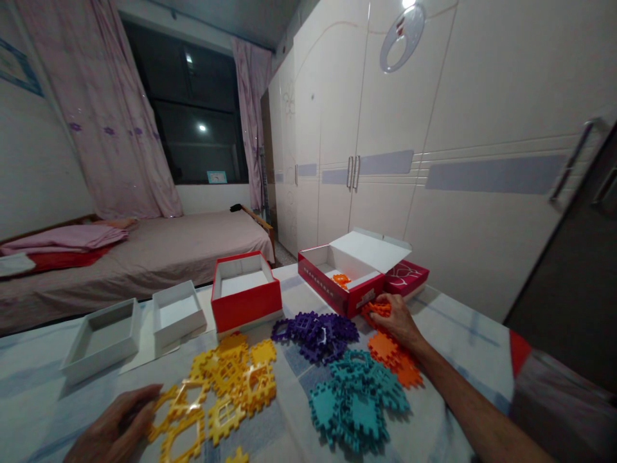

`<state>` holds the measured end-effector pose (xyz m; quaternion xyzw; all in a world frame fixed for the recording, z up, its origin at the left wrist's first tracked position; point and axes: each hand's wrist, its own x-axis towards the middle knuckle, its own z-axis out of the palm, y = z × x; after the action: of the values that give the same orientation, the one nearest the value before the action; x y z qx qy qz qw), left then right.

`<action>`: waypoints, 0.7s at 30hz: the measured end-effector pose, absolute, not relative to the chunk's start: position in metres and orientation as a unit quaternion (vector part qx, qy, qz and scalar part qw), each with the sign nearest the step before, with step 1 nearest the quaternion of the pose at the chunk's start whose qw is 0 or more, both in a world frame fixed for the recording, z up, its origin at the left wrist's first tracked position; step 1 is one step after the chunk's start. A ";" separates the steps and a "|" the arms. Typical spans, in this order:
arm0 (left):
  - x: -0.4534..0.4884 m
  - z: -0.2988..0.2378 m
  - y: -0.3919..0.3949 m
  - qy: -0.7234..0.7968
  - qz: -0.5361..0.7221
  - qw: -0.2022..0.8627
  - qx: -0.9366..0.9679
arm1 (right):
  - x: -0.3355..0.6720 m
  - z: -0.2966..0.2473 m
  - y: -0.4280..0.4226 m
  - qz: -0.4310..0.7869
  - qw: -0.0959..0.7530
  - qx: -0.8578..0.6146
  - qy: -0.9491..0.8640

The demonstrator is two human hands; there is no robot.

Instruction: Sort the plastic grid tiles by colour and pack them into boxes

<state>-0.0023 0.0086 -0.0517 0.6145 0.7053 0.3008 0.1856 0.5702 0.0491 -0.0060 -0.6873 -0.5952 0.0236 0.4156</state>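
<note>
My right hand is closed on orange interlocking plastic pieces beside the front corner of an open dark red box. More orange pieces lie under and in front of it, and a small orange piece sits inside the box. At the lower left, my left hand rests by the edge of the yellow notched pieces, fingers apart and slightly bent, its fingertips touching or very near the closest one. Purple pieces are heaped in the middle, with a teal heap in front.
Behind the yellow heap stands a bright red open box. Two shallow white trays lie to its left. A flat magenta box sits behind the dark red one. A bed and white wardrobe lie beyond the cloth-covered table.
</note>
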 end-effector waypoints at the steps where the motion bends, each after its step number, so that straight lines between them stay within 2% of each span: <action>1: -0.001 -0.050 0.008 0.707 0.297 0.185 0.614 | 0.570 -0.005 0.049 0.021 0.422 -0.684 -0.595; 6: 0.007 -0.042 0.005 0.716 0.306 0.183 0.601 | 0.573 -0.002 0.047 0.025 0.455 -0.690 -0.563; 14: 0.005 -0.044 0.003 0.718 0.300 0.174 0.603 | 0.585 0.001 0.045 0.107 0.530 -0.680 -0.496; 21: 0.008 -0.042 0.002 0.715 0.308 0.183 0.601 | 0.586 0.024 0.035 0.295 0.643 -0.577 -0.408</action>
<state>0.0081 0.0020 -0.0420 0.6007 0.7146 0.3083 0.1828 0.5858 0.0345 0.0236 -0.5773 -0.4085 0.2947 0.6427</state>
